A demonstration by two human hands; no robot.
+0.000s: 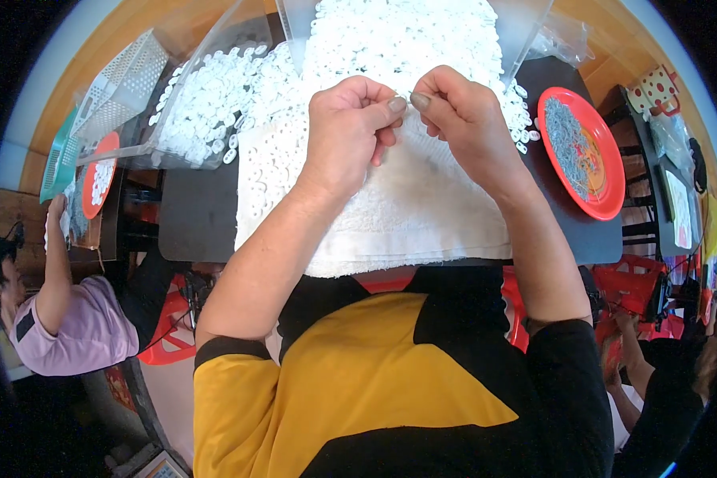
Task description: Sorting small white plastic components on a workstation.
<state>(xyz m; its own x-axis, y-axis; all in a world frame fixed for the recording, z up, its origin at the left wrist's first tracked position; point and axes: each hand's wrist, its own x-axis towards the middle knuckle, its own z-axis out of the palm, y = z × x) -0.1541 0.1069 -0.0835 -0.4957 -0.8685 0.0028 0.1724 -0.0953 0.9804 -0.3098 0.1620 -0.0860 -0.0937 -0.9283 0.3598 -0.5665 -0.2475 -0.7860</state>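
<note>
White cloth (422, 219) underlies left hand (344, 127) and right hand (466, 119), each grip pinched together, contents indistinct

Bright light nearly washes out the white pieces (406, 36); a soft shadow falls on the towel (406, 231) beside the right hand (466, 115). Fisheye distortion bends the wooden wall (107, 40), and the corners go black.

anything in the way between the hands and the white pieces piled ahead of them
Nothing visible is. The pile of white pieces lies just beyond the left hand and right hand; clear plastic walls stand at its sides.
</note>
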